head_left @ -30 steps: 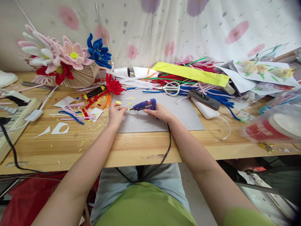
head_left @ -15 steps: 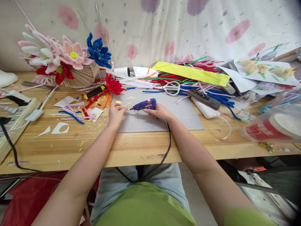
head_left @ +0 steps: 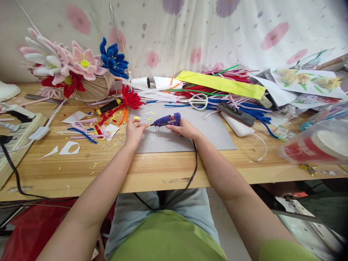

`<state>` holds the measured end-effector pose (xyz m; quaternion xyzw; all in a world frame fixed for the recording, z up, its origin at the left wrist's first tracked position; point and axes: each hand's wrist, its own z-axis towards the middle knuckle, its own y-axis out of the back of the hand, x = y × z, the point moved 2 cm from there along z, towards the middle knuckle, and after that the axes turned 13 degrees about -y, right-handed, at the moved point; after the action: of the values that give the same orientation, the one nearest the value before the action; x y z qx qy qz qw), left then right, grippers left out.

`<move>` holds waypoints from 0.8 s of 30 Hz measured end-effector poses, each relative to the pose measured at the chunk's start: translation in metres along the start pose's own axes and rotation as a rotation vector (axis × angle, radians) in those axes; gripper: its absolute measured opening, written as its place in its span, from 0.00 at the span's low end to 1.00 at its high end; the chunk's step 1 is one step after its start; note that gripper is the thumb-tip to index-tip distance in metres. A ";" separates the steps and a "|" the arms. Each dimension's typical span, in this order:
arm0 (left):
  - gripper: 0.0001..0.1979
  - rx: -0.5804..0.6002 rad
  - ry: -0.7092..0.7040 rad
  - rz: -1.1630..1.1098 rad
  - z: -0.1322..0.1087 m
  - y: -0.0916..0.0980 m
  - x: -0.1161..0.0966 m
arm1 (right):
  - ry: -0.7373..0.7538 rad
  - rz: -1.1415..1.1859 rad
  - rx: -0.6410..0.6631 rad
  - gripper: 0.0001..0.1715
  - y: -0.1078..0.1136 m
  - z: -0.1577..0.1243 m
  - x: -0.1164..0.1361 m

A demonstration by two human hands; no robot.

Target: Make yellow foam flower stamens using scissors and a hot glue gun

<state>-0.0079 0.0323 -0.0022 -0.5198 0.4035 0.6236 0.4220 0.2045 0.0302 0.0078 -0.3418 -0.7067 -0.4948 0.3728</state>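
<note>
My right hand (head_left: 183, 128) is wrapped round the handle of a blue-purple hot glue gun (head_left: 167, 120), whose nozzle points left. Across from it, my left hand (head_left: 135, 131) is closed in a pinch, fingertips close to the nozzle. A tiny pale yellow bit shows at those fingertips; I cannot make out what it belongs to. Just behind the left hand is a small yellow piece (head_left: 136, 118), partly hidden by the fingers. Both hands are over a grey cutting mat (head_left: 212, 139). The gun's black cord (head_left: 196, 163) drops over the table edge.
White-handled scissors (head_left: 198, 102) and a phone (head_left: 236, 114) lie behind the mat beside heaped pipe cleaners (head_left: 255, 112). A red pipe-cleaner flower (head_left: 131, 97) and a utility knife (head_left: 108, 106) are at left, near scattered scraps. A power strip (head_left: 24, 145) stands far left.
</note>
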 end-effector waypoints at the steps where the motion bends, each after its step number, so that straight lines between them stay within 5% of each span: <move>1: 0.21 0.003 -0.002 -0.002 0.000 0.000 0.000 | -0.002 0.000 0.000 0.27 0.000 0.000 0.000; 24: 0.20 0.017 -0.002 -0.002 0.000 -0.001 0.001 | 0.002 -0.017 0.006 0.23 0.000 -0.003 0.005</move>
<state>-0.0068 0.0327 -0.0028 -0.5160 0.4077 0.6203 0.4276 0.2029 0.0276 0.0129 -0.3343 -0.7108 -0.4959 0.3703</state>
